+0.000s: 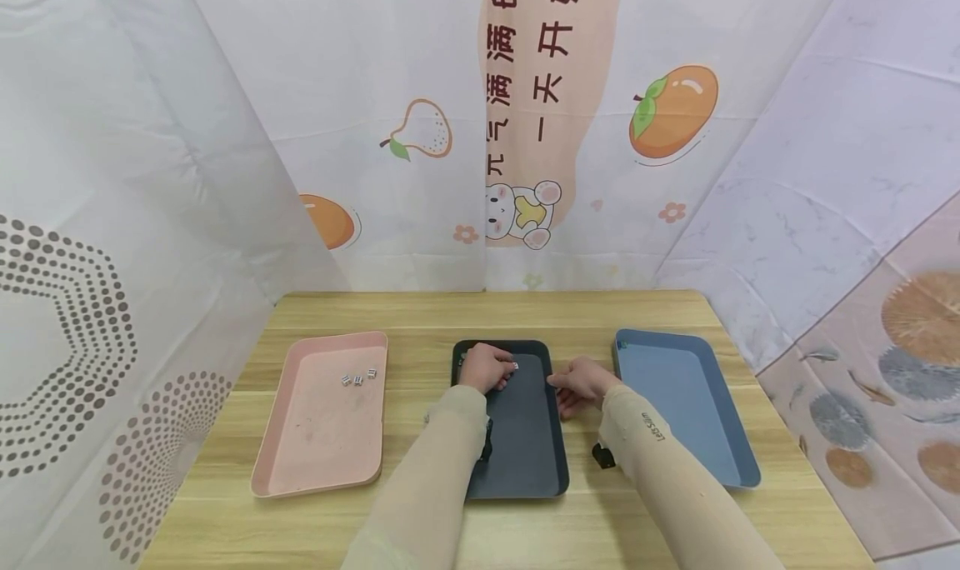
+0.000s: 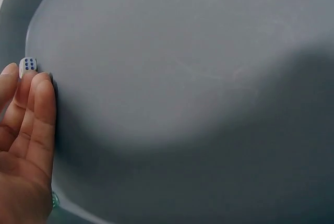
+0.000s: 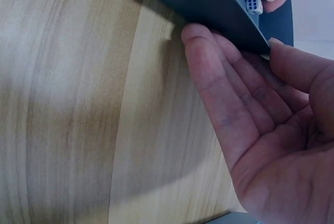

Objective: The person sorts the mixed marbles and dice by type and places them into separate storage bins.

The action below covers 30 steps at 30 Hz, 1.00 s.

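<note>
Head view: the left grip (image 1: 485, 367) is over the far part of the dark tray (image 1: 525, 453), fingertips together on small white dice (image 3: 254, 6); two show by the thumb in the right wrist view. The right grip (image 1: 583, 384) is at the dark tray's right wall, thumb at the rim, fingers along the outside, seemingly pinching it lightly. Left of the dark tray, three more dice (image 1: 357, 380) lie in the pink tray (image 1: 322, 441); right of it is the blue tray (image 1: 682, 420). The dice look like hard plastic, so they should be light, stiff and hard to break, yet smooth enough to slip from a loose pinch. Opposite flat faces, taken by the fingertips, seem the surest hold. The dark tray looks light and thin-walled, best steadied by its rim.
</note>
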### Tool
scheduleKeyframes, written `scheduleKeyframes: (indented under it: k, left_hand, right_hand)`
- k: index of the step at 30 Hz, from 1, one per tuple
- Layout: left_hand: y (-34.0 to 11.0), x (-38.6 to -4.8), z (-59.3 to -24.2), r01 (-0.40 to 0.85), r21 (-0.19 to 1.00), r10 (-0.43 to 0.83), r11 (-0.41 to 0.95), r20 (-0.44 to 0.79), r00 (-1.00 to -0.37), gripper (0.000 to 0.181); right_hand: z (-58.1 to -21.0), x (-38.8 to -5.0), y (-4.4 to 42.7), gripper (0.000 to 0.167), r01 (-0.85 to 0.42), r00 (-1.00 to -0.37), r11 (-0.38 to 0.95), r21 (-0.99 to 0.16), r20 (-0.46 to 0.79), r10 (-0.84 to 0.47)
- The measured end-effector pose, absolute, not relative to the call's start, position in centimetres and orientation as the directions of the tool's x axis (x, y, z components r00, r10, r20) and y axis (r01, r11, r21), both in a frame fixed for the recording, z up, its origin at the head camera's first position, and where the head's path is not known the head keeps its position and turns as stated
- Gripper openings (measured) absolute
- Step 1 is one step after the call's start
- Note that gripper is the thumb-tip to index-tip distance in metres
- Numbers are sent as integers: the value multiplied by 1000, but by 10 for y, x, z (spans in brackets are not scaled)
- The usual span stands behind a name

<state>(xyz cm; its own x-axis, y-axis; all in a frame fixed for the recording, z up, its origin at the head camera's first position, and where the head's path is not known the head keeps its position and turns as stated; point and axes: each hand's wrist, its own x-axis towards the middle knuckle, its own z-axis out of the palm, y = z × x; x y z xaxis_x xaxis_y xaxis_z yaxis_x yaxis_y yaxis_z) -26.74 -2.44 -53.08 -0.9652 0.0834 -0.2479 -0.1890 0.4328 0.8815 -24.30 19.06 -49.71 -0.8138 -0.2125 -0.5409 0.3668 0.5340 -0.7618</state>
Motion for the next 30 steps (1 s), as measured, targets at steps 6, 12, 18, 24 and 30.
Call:
scheduleKeyframes:
  k: [6, 12, 18, 24, 30]
  left_hand:
    - [-23, -268, -532, -173, 862, 95, 476, -246, -965, 19]
    - [-20, -268, -533, -154, 815, 94, 558, -247, -965, 8]
    - [-15, -267, -532, -160, 779, 85, 607, -263, -961, 17]
    - [-15, -268, -535, -140, 767, 87, 626, -247, -965, 8]
    - [-22, -269, -535, -152, 821, 119, 551, -257, -959, 6]
  right_hand:
    - [-497, -244, 189, 30, 380, -816, 532, -756, -545, -192]
    - [-498, -243, 189, 31, 375, -818, 532, -759, -540, -195]
    - [-498, -243, 189, 32, 374, -816, 538, -756, -544, -197]
    - [-497, -242, 189, 32, 370, -817, 540, -756, -541, -198]
    - [-497, -242, 190, 32, 367, -817, 545, -754, -541, -198]
